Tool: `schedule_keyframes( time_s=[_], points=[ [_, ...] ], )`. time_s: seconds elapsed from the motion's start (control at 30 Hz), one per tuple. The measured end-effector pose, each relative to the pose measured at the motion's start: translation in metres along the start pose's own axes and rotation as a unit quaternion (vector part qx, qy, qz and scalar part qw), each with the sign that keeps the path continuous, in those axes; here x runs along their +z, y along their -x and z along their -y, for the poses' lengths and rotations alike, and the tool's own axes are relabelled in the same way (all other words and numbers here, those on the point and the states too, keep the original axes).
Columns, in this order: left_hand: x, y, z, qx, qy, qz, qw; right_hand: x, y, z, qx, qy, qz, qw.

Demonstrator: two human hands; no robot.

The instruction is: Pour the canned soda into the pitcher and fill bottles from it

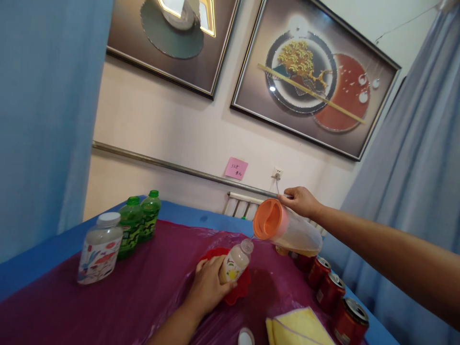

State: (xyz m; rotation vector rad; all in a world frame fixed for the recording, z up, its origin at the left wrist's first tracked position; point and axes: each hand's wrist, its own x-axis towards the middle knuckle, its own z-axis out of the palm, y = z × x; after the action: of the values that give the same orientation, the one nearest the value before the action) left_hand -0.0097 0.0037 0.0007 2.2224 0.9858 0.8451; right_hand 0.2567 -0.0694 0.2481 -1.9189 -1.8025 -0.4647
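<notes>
My left hand (212, 282) is wrapped round a small clear bottle (235, 262) with a flower print, tilted a little to the right, its mouth uncapped. Beneath it lies a red scalloped dish (240, 293). My right hand (302, 200) grips a translucent pitcher (296, 235) with an orange lid (268, 219) from above. The pitcher is tipped to the left, its lid close to the bottle's mouth, and a thin stream seems to run between them. Yellowish liquid shows low in the pitcher. A loose white cap (246, 337) sits at the front edge of view.
A capped jar (99, 251) and two green bottles (138, 220) stand at the left. Several red cans (329, 290) line the right side, near a folded yellow cloth (300, 328). Purple plastic sheeting (154, 282) covers the table. Blue curtains (46, 120) hang at both sides.
</notes>
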Motion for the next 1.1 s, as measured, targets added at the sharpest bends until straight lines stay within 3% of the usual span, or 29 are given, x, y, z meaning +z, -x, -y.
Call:
schedule_keyframes(
  time_s=[0.67,1.1],
  points=[
    [-0.002,0.001,-0.004,-0.009,-0.016,0.009,1.000,-0.001,0.000,0.000,0.000,0.011,0.009,1.000],
    [-0.001,0.001,-0.002,0.000,0.000,-0.007,1.000,0.013,0.009,-0.003,0.005,-0.018,0.007,1.000]
  ],
)
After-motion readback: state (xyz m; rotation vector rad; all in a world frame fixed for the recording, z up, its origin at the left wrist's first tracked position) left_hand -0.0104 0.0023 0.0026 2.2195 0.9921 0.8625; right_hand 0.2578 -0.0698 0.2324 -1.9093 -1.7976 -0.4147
